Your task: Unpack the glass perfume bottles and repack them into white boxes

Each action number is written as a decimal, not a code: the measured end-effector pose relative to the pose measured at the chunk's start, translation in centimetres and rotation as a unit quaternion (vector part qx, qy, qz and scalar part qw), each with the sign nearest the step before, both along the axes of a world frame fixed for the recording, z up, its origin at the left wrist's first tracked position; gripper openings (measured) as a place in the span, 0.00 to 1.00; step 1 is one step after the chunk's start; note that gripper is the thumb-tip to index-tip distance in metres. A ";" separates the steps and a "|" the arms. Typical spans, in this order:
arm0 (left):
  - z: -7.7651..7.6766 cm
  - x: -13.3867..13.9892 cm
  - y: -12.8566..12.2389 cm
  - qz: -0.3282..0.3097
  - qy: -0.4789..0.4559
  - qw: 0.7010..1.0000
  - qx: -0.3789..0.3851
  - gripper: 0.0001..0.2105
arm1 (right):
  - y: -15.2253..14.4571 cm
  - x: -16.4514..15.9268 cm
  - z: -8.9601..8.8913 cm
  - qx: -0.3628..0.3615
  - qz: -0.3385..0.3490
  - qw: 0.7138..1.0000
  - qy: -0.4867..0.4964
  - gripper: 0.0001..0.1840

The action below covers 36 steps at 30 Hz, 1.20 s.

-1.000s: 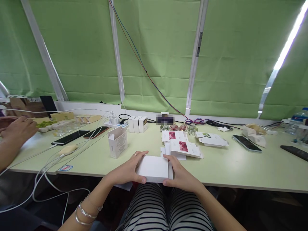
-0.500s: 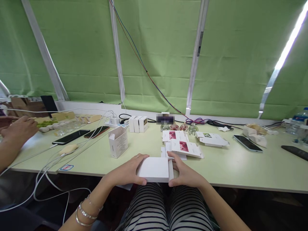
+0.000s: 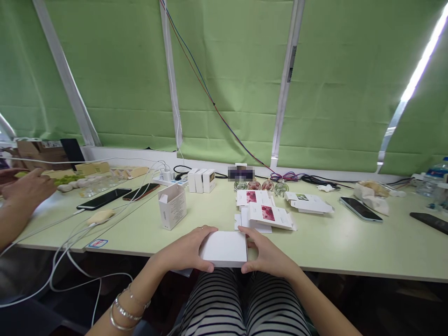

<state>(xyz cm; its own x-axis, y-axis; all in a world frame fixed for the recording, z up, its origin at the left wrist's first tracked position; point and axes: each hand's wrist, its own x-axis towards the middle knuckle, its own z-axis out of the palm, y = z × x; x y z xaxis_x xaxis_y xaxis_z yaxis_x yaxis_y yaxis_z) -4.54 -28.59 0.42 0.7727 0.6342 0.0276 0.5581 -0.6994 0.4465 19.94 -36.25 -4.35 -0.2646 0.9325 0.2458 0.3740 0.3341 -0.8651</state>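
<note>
A flat white box (image 3: 224, 247) lies level between my hands at the table's front edge, above my lap. My left hand (image 3: 191, 249) grips its left end, thumb at the front and fingers behind. At the right end, my right hand (image 3: 264, 252) holds the box in the same way; its end flap no longer sticks out. Just beyond are flattened white cartons with pink pictures (image 3: 269, 213). An upright white box with its top open (image 3: 172, 206) stands to the left.
Several small white boxes (image 3: 201, 180) and round clear containers (image 3: 254, 186) stand at the back. Phones (image 3: 360, 208) lie right and left. White cables (image 3: 66, 252) hang over the front left edge. A co-worker's hands (image 3: 28, 186) are at far left.
The flap on the box's right end has gone from sticking out to closed. My right hand has moved slightly left against that end. My left hand has barely moved.
</note>
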 end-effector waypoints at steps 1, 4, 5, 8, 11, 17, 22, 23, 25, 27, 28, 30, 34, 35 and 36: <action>0.1 0.0 -0.1 -0.001 -0.001 1.000 0.003 0.37 | -0.1 -0.1 0.1 0.006 -0.007 1.000 -0.011 0.50; 0.2 0.0 -0.2 -0.004 -0.003 1.000 0.011 0.37 | -0.3 -0.2 0.3 0.017 -0.021 0.999 -0.044 0.49; 0.2 0.0 -0.2 -0.004 -0.003 1.000 0.013 0.37 | -0.5 -0.3 0.4 0.018 -0.023 0.998 -0.059 0.48; 0.1 0.0 -0.4 -0.004 -0.004 1.000 0.025 0.38 | -1.1 -0.4 0.8 0.018 -0.033 0.993 -0.113 0.48; 0.1 0.2 -0.9 -0.009 -0.007 0.999 0.049 0.39 | -1.8 -0.6 1.3 0.016 -0.035 0.985 -0.166 0.50; 1.5 -0.6 -0.6 0.009 -0.057 0.991 0.120 0.41 | -2.0 -0.8 1.5 0.018 -0.055 0.984 -0.166 0.47; 1.7 -4.4 4.2 0.278 -0.292 0.868 0.290 0.47 | -1.1 -0.4 1.1 0.010 -0.104 0.994 -0.041 0.46; 1.4 -5.1 5.2 0.323 -0.305 0.854 0.270 0.50 | -1.0 -0.4 1.0 -0.003 -0.098 0.995 0.003 0.45; 0.9 -6.2 6.6 0.369 -0.283 0.869 0.171 0.52 | -0.7 -0.5 0.8 -0.050 -0.067 0.991 0.101 0.46; 0.5 -6.5 6.9 0.376 -0.224 0.896 0.074 0.47 | -0.6 -0.7 0.7 -0.099 -0.036 0.976 0.192 0.49; 0.4 -6.3 6.7 0.372 -0.192 0.907 0.049 0.44 | -0.5 -0.8 0.6 -0.115 -0.027 0.967 0.227 0.50; 0.5 -5.4 5.7 0.351 -0.147 0.924 0.042 0.36 | -0.4 -1.1 0.5 -0.125 -0.014 0.952 0.279 0.50; 0.9 -3.0 3.0 0.264 -0.116 0.957 0.042 0.30 | 0.5 -2.3 1.2 -0.075 -0.004 0.933 0.351 0.45; 0.9 -2.3 2.4 0.248 -0.120 0.960 0.041 0.30 | 0.9 -2.8 1.6 -0.049 -0.012 0.931 0.362 0.44; 0.9 -1.7 1.8 0.234 -0.128 0.963 0.040 0.30 | 1.4 -3.3 2.0 -0.022 -0.025 0.929 0.368 0.44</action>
<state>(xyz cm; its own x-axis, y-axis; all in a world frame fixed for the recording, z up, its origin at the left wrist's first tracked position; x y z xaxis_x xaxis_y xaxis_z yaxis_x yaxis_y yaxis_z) -6.23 -26.78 1.29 0.3633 0.8997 0.2421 0.6995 -0.4351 0.5669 16.62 -34.81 -2.37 0.0038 0.9523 0.3051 -0.3098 0.2912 -0.9051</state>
